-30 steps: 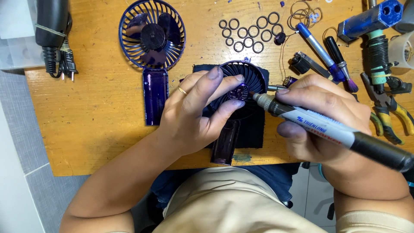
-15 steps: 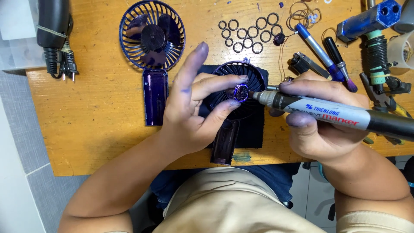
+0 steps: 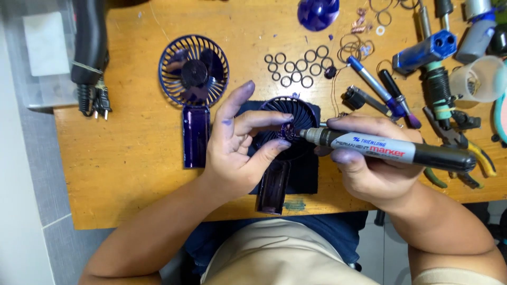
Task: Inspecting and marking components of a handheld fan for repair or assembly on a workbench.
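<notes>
Fan (image 3: 293, 122) number two, the dark purple handheld one, lies at the centre of the frame on a dark cloth (image 3: 306, 177), its round grille up and its handle pointing toward you at the table's near edge. Your left hand (image 3: 237, 153) rests over the grille's left side, thumb and two fingers pinching a small purple piece (image 3: 289, 130) at the hub, index finger lifted and stained with ink. Your right hand (image 3: 375, 163) is closed around a grey and black marker (image 3: 391, 150) that lies almost level across the frame, its tip touching that same piece. To the left, a second fan (image 3: 194, 71) of the same purple lies face up on the bare wooden table (image 3: 127, 153), well clear of your fingers. Above the cloth, a cluster of small metal rings (image 3: 296, 66) is spread out, and pens, pliers and wire clutter the upper right.
</notes>
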